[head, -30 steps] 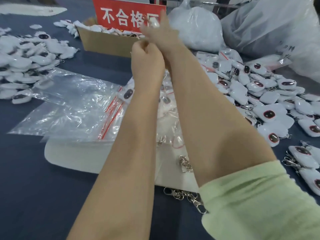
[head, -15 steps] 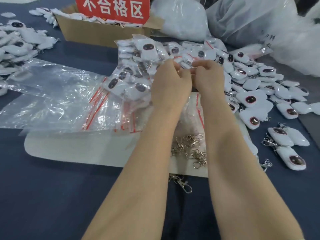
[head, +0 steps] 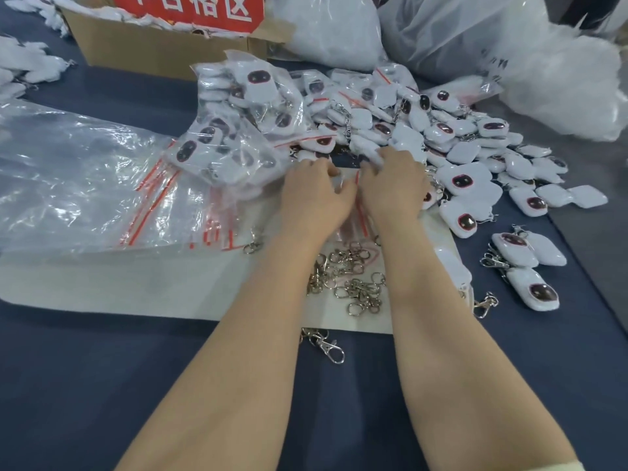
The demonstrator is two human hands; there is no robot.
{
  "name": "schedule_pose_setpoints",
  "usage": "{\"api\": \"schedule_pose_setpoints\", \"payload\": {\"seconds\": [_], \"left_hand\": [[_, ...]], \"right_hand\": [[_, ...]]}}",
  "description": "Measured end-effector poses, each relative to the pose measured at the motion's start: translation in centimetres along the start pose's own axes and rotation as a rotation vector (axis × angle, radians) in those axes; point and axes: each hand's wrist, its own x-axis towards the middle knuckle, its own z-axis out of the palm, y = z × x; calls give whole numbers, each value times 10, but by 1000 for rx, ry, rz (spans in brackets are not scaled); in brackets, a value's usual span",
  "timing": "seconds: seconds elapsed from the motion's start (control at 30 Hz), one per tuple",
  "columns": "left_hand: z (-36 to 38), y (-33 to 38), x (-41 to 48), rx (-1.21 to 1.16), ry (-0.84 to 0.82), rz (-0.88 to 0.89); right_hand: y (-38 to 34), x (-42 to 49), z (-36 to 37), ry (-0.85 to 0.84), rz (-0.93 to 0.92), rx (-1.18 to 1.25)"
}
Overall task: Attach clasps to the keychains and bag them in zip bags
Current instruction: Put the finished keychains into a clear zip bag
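Clasp pile (head: 350,280) sits between my forearms, on white mat (head: 153,287). Just beyond clasp pile: left hand (head: 316,195) and right hand (head: 394,188) side by side, fingers curled down. Cannot tell whether they pinch flat zip bag (head: 361,215) under them. Farther beyond clasp pile, rightward: loose keychains (head: 458,147), heaped with no common axis, touching right fingertips (head: 380,156). Right hand nearer them; I judge next reach is forward-right.

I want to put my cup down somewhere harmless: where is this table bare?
Bare blue cloth lies along the near edge, below the white sheet, outside either forearm. Crowded: zip bags at left, clasps, left hand and right hand mid-table, keychain pile beyond.
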Motion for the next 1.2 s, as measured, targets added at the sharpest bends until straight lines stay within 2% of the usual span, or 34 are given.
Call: {"api": "schedule_pose_setpoints", "payload": {"seconds": [0.07, 0.13, 0.17, 0.23, 0.3, 0.37, 0.47, 0.67, 0.83, 0.97, 1.2], "left_hand": [[1, 0, 2, 49, -7, 10], [3, 1, 4, 109, -30, 8], [3, 2, 4, 148, -46, 6], [5, 3, 4, 234, -64, 0], [7, 3, 3, 300, -69, 2], [8, 3, 3, 305, -70, 6], [8, 3, 2, 262, -54, 4], [9, 3, 3, 237, -28, 7], [9, 3, 4, 256, -21, 10], [10, 3, 5, 262, -14, 12], [9, 3, 6, 246, -11, 22]], "right_hand": [[-1, -1, -3, 88, -34, 247], [-8, -2, -7, 110, -15, 636], [-12, -1, -8, 59, 43, 839], [-19, -1, -7, -145, 208, 1199], [-20, -2, -6, -278, 334, 1384], [-18, -2, -6, -293, 370, 1429], [-15, -1, -4, -282, 303, 1448], [-16, -4, -3, -245, 198, 1338], [-16, -2, 0, -216, 236, 1341], [-17, -1, -1, -232, 304, 1443], [-18, 0, -1, -248, 284, 1433]]}}
